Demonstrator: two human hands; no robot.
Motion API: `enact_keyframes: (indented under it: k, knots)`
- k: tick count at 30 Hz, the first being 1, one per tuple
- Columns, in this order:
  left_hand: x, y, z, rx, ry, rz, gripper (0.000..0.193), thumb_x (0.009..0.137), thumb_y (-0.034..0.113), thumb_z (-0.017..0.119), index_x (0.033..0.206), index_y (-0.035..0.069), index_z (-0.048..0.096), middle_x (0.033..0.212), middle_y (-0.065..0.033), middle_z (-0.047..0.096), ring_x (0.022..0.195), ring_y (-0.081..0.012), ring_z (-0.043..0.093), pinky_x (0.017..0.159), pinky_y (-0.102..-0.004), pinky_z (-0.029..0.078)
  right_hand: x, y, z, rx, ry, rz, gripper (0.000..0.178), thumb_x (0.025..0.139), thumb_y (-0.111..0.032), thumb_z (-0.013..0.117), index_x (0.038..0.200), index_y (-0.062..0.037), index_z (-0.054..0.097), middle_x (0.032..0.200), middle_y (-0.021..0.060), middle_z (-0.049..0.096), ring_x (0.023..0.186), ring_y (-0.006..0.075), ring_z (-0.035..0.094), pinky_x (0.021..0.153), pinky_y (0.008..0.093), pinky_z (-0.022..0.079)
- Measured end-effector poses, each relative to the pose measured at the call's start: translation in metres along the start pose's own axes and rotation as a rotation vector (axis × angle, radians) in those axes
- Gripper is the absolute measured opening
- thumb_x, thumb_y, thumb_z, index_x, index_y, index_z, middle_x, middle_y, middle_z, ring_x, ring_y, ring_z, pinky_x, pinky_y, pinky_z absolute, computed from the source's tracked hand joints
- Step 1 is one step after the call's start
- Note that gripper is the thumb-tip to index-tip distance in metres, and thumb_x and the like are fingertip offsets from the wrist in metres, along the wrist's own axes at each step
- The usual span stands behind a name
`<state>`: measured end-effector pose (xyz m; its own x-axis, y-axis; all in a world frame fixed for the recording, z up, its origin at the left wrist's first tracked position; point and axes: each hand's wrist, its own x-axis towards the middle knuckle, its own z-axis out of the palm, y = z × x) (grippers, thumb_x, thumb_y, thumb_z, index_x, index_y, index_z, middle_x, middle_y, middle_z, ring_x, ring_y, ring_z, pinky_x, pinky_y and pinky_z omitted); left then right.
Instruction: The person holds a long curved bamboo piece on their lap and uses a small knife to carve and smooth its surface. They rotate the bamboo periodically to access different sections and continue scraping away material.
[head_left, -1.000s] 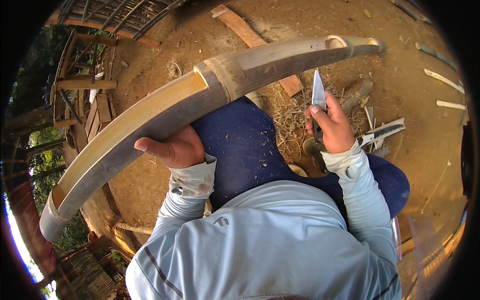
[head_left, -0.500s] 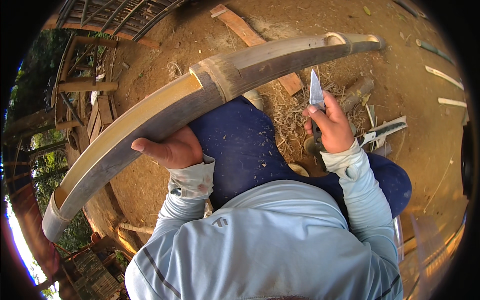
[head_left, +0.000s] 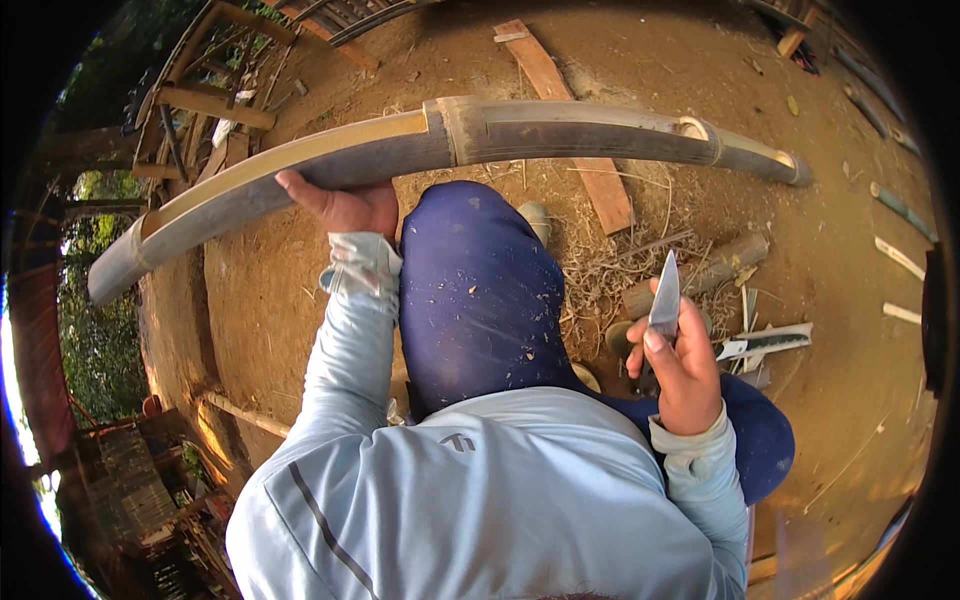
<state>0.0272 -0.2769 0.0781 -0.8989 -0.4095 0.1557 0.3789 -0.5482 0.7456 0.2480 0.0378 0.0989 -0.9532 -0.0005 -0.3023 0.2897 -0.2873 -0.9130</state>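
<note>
A long bamboo pole with openings cut along its upper side spans the view from left to upper right, above my raised knee. My left hand supports it from below, left of the middle node, with the thumb against the near side and the other fingers hidden underneath. In my right hand is a knife, its pointed blade aimed up and away from me. The fingers wrap its dark handle, which is mostly hidden. Blade and bamboo are apart.
Shavings and a short log lie on the dirt before me. A folding saw rests by my right knee. Beyond the pole lies a wooden plank. Bamboo pieces are at far right, a wooden frame at upper left.
My left hand has moved the bamboo farther away and turned it to lie more level across the view. My right hand with the knife has come lower and nearer my body.
</note>
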Motion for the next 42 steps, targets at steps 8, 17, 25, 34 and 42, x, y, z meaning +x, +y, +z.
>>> enact_keyframes:
  k: [8,17,25,34,42]
  knots:
    - [0.072,-0.063,-0.065,-0.144,0.191,-0.053,0.091,0.069,0.079,0.062,0.139,0.023,0.044,0.146,-0.0066,0.040,0.133,-0.0317,0.037,0.113,-0.0593,0.025,-0.005,0.005,-0.012,-0.048,0.026,-0.049,0.053,0.096,-0.019,0.058,0.140,0.0030,0.038,0.097,0.0080,0.058,0.073,0.0106,0.054,0.068,0.0238,0.048]
    - [0.094,-0.095,-0.092,-0.116,0.307,-0.062,0.097,0.070,0.082,0.058,0.143,0.021,0.039,0.149,-0.0071,0.038,0.133,-0.0312,0.037,0.113,-0.0573,0.023,0.004,0.013,-0.021,-0.054,0.036,-0.015,0.054,0.095,-0.017,0.058,0.141,0.0036,0.037,0.098,0.0085,0.058,0.075,0.0109,0.055,0.068,0.0239,0.048]
    - [0.094,-0.090,-0.082,-0.110,0.320,-0.070,0.091,0.072,0.081,0.057,0.141,0.024,0.043,0.149,-0.0065,0.037,0.134,-0.0321,0.036,0.113,-0.0602,0.022,0.012,0.011,-0.021,-0.018,0.034,0.009,0.054,0.095,-0.016,0.058,0.141,0.0034,0.036,0.098,0.0083,0.057,0.074,0.0107,0.054,0.068,0.0240,0.048]
    - [0.072,-0.064,-0.058,-0.084,0.212,0.049,0.085,0.071,0.082,0.057,0.132,0.023,0.051,0.138,-0.0062,0.049,0.124,-0.0306,0.047,0.109,-0.0568,0.032,0.017,0.015,-0.023,-0.052,0.014,0.003,0.049,0.098,-0.018,0.054,0.140,0.0016,0.038,0.096,0.0073,0.057,0.073,0.0107,0.054,0.067,0.0257,0.048]
    - [0.000,0.008,0.005,-0.121,-0.224,0.265,0.078,0.074,0.078,0.060,0.124,0.018,0.060,0.114,-0.0104,0.066,0.108,-0.0337,0.062,0.099,-0.0542,0.046,0.017,0.008,-0.027,-0.011,0.142,-0.114,0.039,0.103,-0.020,0.044,0.137,0.0004,0.044,0.090,0.0064,0.059,0.070,0.0099,0.054,0.065,0.0243,0.047]
